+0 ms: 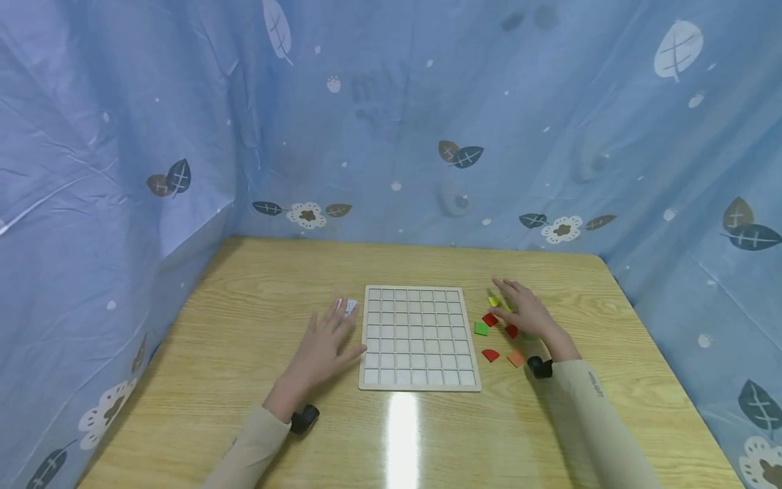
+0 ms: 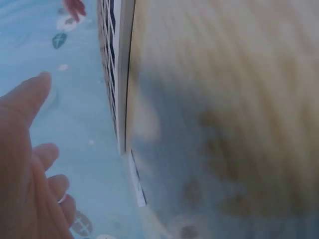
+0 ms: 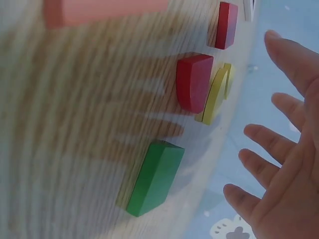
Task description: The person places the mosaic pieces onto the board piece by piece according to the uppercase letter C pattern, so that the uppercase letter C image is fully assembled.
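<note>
A white board with a square grid (image 1: pixel 415 333) lies flat on the wooden table. Left of it, my left hand (image 1: pixel 319 352) hovers with fingers spread, holding nothing; its fingertips partly cover a small printed card (image 1: pixel 351 307). My right hand (image 1: pixel 527 314) is held over loose coloured pieces right of the board, fingers extended and nothing in them. Around it lie a bright green piece (image 1: pixel 481 329), red pieces (image 1: pixel 491 354), an orange piece (image 1: pixel 516 358) and yellow pieces (image 3: pixel 215 97). In the right wrist view, a darker green block (image 3: pixel 154 179) lies below the hand, apart from the fingers.
The wooden table (image 1: pixel 275 272) carries everything. Blue leaf-patterned cloth (image 1: pixel 391 136) hangs behind it and along both sides. Each wrist wears a small black device, such as the wrist camera (image 1: pixel 540 367) on the right. Light glares on the table's near part.
</note>
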`<state>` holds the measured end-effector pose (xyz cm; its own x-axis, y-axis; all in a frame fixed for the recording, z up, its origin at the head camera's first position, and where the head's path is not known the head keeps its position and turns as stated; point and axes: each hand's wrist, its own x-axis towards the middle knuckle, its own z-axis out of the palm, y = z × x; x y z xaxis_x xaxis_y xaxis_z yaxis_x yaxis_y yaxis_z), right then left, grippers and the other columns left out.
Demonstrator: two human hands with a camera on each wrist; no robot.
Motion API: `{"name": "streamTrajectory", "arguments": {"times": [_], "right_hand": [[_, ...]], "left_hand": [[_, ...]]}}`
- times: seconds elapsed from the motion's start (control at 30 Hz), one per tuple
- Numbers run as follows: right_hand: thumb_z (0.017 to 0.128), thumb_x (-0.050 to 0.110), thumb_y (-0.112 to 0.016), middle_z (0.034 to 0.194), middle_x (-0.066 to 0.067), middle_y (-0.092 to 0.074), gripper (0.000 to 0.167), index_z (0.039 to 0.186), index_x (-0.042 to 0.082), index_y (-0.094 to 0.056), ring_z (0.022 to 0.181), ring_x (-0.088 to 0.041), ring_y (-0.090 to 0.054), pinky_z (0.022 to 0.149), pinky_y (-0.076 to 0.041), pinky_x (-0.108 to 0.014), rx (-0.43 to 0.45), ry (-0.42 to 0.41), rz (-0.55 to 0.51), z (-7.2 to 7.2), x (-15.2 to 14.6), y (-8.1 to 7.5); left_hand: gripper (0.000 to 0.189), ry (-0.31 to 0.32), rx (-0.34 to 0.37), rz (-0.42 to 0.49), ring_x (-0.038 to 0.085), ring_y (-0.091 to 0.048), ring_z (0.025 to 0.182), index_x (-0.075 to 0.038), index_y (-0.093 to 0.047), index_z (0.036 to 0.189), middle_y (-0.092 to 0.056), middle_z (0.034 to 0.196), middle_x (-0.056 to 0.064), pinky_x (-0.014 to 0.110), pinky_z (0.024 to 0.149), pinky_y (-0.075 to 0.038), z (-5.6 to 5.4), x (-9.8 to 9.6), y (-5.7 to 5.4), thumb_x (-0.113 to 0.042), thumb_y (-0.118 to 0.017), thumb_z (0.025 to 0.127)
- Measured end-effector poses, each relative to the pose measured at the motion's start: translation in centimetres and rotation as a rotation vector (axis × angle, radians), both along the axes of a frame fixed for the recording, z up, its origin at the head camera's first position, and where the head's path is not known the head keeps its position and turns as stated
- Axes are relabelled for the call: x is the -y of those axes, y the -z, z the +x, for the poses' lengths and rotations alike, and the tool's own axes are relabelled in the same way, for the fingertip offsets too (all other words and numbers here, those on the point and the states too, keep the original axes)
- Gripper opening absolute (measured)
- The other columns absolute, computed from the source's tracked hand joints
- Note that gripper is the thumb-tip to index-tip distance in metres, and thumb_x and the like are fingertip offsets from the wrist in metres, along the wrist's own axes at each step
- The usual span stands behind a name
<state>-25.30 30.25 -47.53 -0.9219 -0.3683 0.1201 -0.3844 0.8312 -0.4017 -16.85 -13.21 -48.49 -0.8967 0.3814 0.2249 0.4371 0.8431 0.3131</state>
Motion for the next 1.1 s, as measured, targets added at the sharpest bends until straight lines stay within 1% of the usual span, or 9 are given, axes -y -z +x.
{"name": "streamTrajectory", "arguments": {"times": [0.1,0.23,0.33,0.43,0.7,0.97,1.1], "right_hand": [[0.089,0.031,-0.063,0.142,-0.029,-0.030,0.069,0.143,0.003,-0.032,0.127,-0.051,-0.029,0.095,-0.031,-0.067,0.049,-0.001,-0.012,-0.4,-0.2,0.1],[0.088,0.032,-0.063,0.142,-0.030,-0.030,0.066,0.142,0.003,-0.036,0.127,-0.052,-0.028,0.095,-0.031,-0.067,0.085,-0.006,-0.034,-0.9,-0.5,0.5],[0.088,0.029,-0.064,0.141,-0.031,-0.030,0.062,0.138,0.001,-0.041,0.127,-0.052,-0.027,0.095,-0.030,-0.067,0.113,-0.007,-0.069,-1.1,-0.8,0.8],[0.087,0.026,-0.065,0.140,-0.033,-0.030,0.058,0.135,-0.001,-0.045,0.126,-0.052,-0.028,0.097,-0.030,-0.067,0.135,-0.011,-0.099,-1.3,-1.1,0.9],[0.086,0.023,-0.067,0.135,-0.034,-0.036,0.046,0.124,0.000,-0.055,0.123,-0.051,-0.031,0.096,-0.029,-0.067,0.142,0.008,-0.122,-1.7,-1.2,1.0],[0.084,0.022,-0.069,0.133,-0.032,-0.037,0.037,0.115,0.003,-0.060,0.121,-0.051,-0.033,0.096,-0.029,-0.066,0.150,0.038,-0.126,-2.1,-1.0,1.3],[0.084,0.019,-0.069,0.133,-0.031,-0.037,0.033,0.112,0.003,-0.062,0.121,-0.051,-0.033,0.097,-0.029,-0.066,0.151,0.048,-0.129,-2.2,-0.9,1.2]], "left_hand": [[0.077,0.015,0.006,-0.017,0.030,-0.014,0.142,-0.017,-0.023,0.148,-0.014,0.155,0.011,0.061,0.109,-0.011,0.4,-0.2,0.5,-0.055,-0.052,0.088],[0.077,0.036,0.028,-0.009,0.032,-0.015,0.141,-0.014,-0.026,0.147,-0.015,0.154,0.014,0.061,0.109,-0.011,0.8,-0.5,0.9,-0.054,-0.054,0.087],[0.080,0.049,0.055,-0.010,0.031,-0.014,0.142,-0.015,-0.024,0.148,-0.013,0.154,0.013,0.060,0.110,-0.009,1.1,-0.6,1.1,-0.056,-0.054,0.086],[0.083,0.057,0.085,-0.034,0.030,-0.012,0.142,-0.016,-0.021,0.148,-0.011,0.155,0.013,0.059,0.110,-0.009,1.4,-0.6,1.3,-0.059,-0.053,0.085],[0.085,0.088,0.192,-0.067,0.030,-0.010,0.142,-0.016,-0.022,0.148,-0.011,0.155,0.012,0.058,0.111,-0.009,2.2,-0.7,1.2,-0.060,-0.054,0.083],[0.084,0.096,0.251,-0.064,0.029,-0.008,0.143,-0.017,-0.023,0.148,-0.011,0.155,0.012,0.057,0.112,-0.007,2.2,-0.6,1.4,-0.060,-0.054,0.083],[0.085,0.095,0.288,-0.061,0.029,-0.008,0.143,-0.018,-0.022,0.148,-0.010,0.155,0.012,0.056,0.112,-0.007,2.2,-0.5,1.3,-0.062,-0.054,0.082]]}}
